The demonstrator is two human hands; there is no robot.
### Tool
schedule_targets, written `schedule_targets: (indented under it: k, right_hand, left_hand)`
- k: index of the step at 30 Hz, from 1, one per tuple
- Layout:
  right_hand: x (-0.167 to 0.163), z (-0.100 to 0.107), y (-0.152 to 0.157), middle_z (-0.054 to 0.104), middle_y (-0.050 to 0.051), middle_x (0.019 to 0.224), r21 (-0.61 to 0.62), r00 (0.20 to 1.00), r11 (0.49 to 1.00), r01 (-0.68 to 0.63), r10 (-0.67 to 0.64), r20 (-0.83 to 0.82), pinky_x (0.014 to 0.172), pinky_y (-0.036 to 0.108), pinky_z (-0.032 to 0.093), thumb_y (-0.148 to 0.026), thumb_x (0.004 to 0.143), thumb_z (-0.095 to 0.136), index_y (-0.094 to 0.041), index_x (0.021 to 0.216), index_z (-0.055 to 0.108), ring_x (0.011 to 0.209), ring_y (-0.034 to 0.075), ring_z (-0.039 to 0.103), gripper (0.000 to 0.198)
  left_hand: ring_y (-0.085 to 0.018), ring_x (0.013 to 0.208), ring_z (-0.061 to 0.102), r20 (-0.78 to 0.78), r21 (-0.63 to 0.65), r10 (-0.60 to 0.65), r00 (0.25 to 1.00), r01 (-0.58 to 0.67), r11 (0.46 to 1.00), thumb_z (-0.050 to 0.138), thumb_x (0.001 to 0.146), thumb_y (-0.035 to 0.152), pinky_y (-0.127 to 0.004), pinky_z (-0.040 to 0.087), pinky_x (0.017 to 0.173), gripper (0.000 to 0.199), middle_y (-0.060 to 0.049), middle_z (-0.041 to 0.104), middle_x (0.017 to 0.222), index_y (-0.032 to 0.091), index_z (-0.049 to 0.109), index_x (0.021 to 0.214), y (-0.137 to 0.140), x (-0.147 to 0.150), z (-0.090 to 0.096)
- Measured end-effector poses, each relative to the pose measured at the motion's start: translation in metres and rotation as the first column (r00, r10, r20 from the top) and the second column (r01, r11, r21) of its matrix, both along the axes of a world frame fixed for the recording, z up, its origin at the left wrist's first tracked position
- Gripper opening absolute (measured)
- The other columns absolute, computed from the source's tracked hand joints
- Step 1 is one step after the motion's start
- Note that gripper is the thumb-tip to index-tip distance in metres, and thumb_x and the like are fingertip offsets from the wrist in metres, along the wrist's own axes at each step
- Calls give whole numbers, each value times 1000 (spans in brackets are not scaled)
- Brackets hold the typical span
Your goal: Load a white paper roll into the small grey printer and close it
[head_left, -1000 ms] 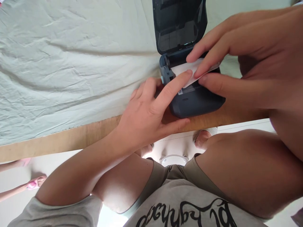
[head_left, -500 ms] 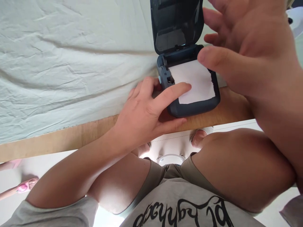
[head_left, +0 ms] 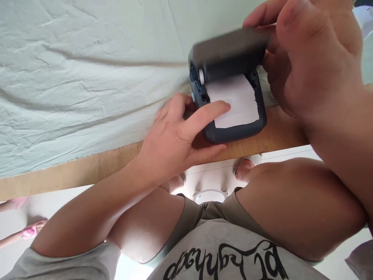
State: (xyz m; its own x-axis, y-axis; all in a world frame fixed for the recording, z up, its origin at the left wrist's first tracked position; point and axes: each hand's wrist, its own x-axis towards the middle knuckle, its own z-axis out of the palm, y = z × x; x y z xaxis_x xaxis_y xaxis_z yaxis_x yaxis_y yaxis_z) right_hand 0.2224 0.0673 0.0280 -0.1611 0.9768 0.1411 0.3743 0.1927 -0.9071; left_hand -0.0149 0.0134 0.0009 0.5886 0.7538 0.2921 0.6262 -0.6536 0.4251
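Note:
A small dark blue device that looks like a portable label printer (head_left: 236,136) sits at the table's near edge. White paper (head_left: 237,101) lies across its open compartment. Its dark lid (head_left: 227,50), blurred by motion, stands partly raised over the far side, and a white roller end shows beneath. My left hand (head_left: 177,132) grips the left side of the body, index finger pressed on the paper, thumb along the near edge. At the upper right, my right hand (head_left: 303,58) has its fingers closed on the lid's right end; some fingertips are hidden.
A pale, wrinkled cloth (head_left: 87,77) covers the table, leaving a wooden edge strip (head_left: 110,163) bare. My legs are below that edge. At lower left, another person's foot in a pink sandal (head_left: 32,230) rests on the floor.
My right hand, open beside the upright lid before, now grips it. The lid has swung down toward the body. My left hand and the printer have shifted slightly left.

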Motion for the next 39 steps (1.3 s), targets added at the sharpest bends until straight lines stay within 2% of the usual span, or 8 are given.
schedule_targets:
  k: [3,5,12,19,27,31,34,39]
  right_hand:
    - [5,-3,-2,60,-2,129,75,994,996,-37,29,104,98,7,55,-53,97,51,-23,142,55,109,-4,58,54]
    - [6,-4,-4,61,-3,131,27,986,996,-80,75,146,102,12,57,-48,95,57,-23,132,61,109,-3,60,45]
    - [6,5,-9,64,-6,125,-129,981,987,-99,118,151,83,11,49,-45,95,59,-29,137,57,102,-5,60,45]
    - [8,6,-2,61,-2,133,-170,976,975,-140,166,144,80,7,48,-31,94,62,-24,138,56,102,-5,59,45]
    - [7,2,-14,57,0,141,-40,967,998,-54,62,247,112,22,53,-42,95,58,-24,142,56,128,4,56,50]
    - [19,2,-14,52,2,149,-62,946,995,-75,91,310,116,28,54,-52,96,54,-26,147,52,126,6,57,57]
    - [30,-1,-15,53,3,149,-74,925,996,-42,67,374,120,36,51,-73,94,51,-30,153,48,135,11,56,72]
    - [36,-6,-16,62,4,137,-145,907,989,-28,86,413,120,50,48,-104,80,34,-34,160,40,123,14,63,106]
  left_hand:
    - [-32,111,64,3,-6,10,1000,-10,1000,78,95,50,-54,60,101,60,-11,54,118,34,60,150,-1,0,0]
    - [-32,110,64,17,0,12,1000,-12,1000,77,94,54,-54,60,101,63,-11,55,119,35,58,151,-1,1,0]
    - [-34,107,65,-18,-35,56,998,-56,998,81,88,49,-52,57,101,90,-11,59,115,25,40,165,-1,3,2]
    - [-34,114,66,-79,-74,66,995,-72,995,81,89,47,-51,55,103,86,-12,61,126,27,41,163,-1,2,3]
    - [-40,139,60,-2,-152,106,994,-105,983,82,84,57,-55,51,114,112,-20,58,152,22,19,169,1,3,-2]
    - [-42,144,57,-18,-178,93,996,-94,979,81,84,59,-58,49,118,107,-21,57,154,20,25,167,2,3,1]
    - [-44,150,52,-41,-194,99,994,-105,975,83,83,62,-58,45,123,105,-19,53,159,22,33,166,3,1,1]
    - [-48,153,48,-67,-173,96,993,-107,979,87,77,67,-62,42,126,108,-19,48,164,22,41,163,3,-1,-1]
